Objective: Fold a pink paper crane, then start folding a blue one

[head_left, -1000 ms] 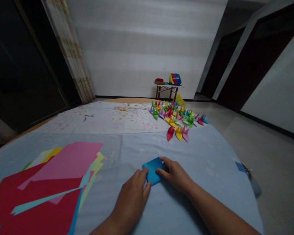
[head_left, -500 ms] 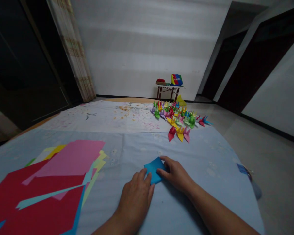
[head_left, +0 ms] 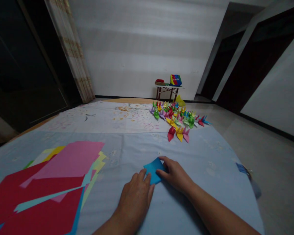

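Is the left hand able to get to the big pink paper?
Probably yes: the big pink paper lies over red paper, and nothing tall stands between it and the left hand, though that hand is busy touching the folded blue paper.

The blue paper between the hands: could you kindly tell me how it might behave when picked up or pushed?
The blue paper looks folded, so it is probably stiffer than a loose sheet. Small and thin-looking, it is likely light and could shift on the cloth if nudged. Lying flat, it seems unlikely to roll or tip.
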Tool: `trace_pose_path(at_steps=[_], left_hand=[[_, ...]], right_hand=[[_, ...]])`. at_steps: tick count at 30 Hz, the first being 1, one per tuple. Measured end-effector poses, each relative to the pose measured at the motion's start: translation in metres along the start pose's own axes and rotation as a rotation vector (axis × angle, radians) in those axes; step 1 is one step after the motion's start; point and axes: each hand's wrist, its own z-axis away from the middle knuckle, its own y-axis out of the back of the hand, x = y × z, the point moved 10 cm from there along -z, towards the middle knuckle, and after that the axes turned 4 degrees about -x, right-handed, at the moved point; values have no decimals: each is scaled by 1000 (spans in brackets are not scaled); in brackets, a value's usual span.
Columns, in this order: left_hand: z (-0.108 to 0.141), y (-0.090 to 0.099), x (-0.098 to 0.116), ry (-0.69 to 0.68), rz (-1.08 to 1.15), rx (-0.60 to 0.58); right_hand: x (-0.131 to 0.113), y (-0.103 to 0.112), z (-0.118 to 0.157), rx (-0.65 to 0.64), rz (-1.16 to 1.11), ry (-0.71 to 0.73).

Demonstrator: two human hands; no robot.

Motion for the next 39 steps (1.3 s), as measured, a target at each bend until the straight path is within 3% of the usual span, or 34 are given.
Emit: trace_pose_path(at_steps=[11, 18, 26, 31, 39], left_hand=[[-12, 13, -8, -81, 105, 20], [-13, 9, -8, -77, 100, -15], [-14, 4, -9, -64, 67, -40], [-14, 5, -8, -68, 68, -30], [-12, 5, -9, -56, 103, -57]], right_hand=[[-3, 2, 2, 42, 92, 37], [-14, 8, 9, 84, 249, 49], [-21, -5, 18, 37, 358, 30], [-9, -1, 18, 18, 379, -41], [41, 26, 18, 36, 394, -177]])
